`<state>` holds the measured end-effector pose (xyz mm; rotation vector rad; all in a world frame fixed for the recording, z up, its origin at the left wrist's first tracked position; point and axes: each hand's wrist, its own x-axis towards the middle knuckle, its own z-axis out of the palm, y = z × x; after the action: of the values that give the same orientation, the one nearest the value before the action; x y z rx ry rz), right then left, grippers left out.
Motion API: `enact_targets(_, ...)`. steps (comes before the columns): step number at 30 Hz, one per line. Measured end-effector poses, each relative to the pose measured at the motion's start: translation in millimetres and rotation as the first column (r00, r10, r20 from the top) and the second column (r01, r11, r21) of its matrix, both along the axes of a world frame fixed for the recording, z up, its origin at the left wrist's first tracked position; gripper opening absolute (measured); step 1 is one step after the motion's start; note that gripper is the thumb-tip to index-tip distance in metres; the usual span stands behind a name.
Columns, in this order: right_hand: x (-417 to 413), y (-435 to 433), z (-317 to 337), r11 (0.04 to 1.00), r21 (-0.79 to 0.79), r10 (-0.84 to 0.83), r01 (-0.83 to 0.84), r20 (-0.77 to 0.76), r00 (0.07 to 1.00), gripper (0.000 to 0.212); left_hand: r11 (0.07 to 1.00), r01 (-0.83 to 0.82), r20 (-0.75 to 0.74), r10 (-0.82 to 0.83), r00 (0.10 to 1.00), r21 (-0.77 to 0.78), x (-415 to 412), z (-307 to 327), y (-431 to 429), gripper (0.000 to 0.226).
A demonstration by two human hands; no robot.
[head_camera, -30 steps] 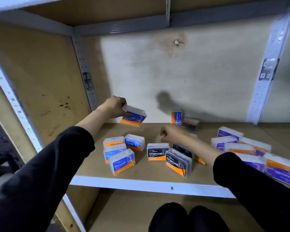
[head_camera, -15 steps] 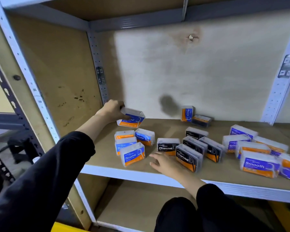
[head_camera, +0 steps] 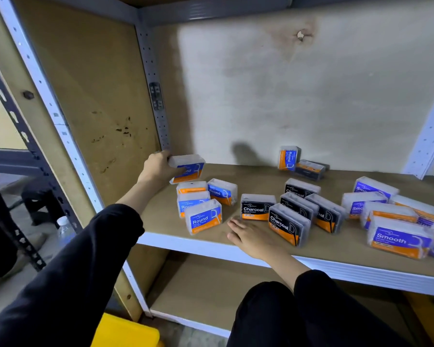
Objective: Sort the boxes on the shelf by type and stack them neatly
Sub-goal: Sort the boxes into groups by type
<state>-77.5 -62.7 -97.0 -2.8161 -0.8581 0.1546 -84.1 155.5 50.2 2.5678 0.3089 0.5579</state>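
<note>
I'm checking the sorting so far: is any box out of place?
Yes. One Round box stands on end at the back wall, beside a dark box, apart from the Round group at front left.

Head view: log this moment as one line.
left hand: holds blue-orange clear plastic Round box | right hand: flat on brown shelf board

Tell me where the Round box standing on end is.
In the head view the upright Round box stands at the back of the shelf, near the wall, right of centre; a dark box lies just to its right.
</note>
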Motion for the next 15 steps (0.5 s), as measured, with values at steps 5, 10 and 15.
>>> enact_targets(5, 1.3, 1.6, -0.8, 1.000, -0.015, 0.017, -0.017, -0.024, 1.000, 0.052, 0.978, -0.187, 0.030, 0.190, 0.981, -0.092, -6.9, -31.4, 21.6, 0.043)
enact_targets(10, 1.0, 0.1, -0.2, 1.000, 0.000, 0.022, -0.022, -0.039, 0.999, 0.052, 0.943, -0.315, -0.025, 0.314, 0.949, -0.104, -13.9, -58.2, 32.8, 0.048)
enact_targets(15, 0.3, 0.9, 0.8, 1.000, 0.005, 0.018, -0.018, -0.043, 0.999, 0.052, 0.936, -0.335, -0.119, 0.322, 0.939, -0.104, -17.7, -82.7, 31.6, 0.052)
